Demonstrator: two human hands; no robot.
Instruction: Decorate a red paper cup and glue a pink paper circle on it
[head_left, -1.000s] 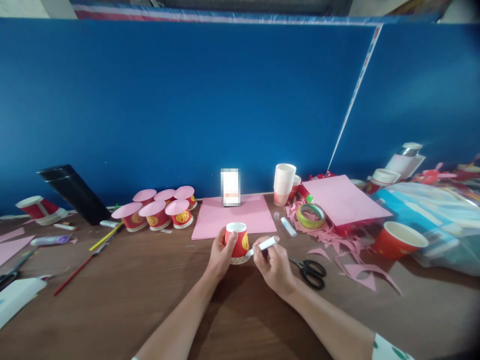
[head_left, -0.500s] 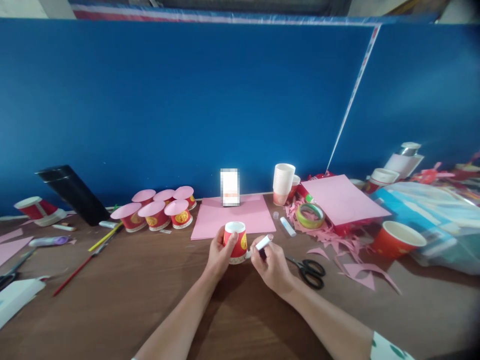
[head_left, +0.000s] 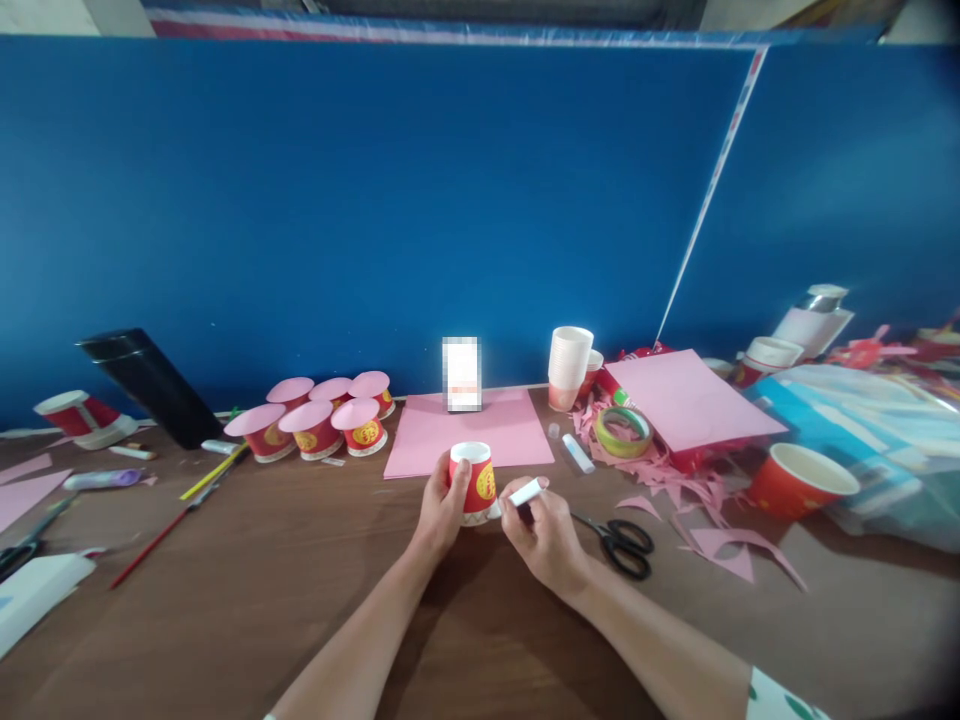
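Right sleeve (head_left: pixel 776 697): white, printed with green leaf-like shapes
Left sleeve (head_left: pixel 271 716): a pale sliver at the bottom edge, pattern hidden
Right hand (head_left: pixel 550 537): bare
Left hand (head_left: pixel 439 513): bare

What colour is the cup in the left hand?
The cup is red with a yellow emblem and white at both ends, clearest in the head view.
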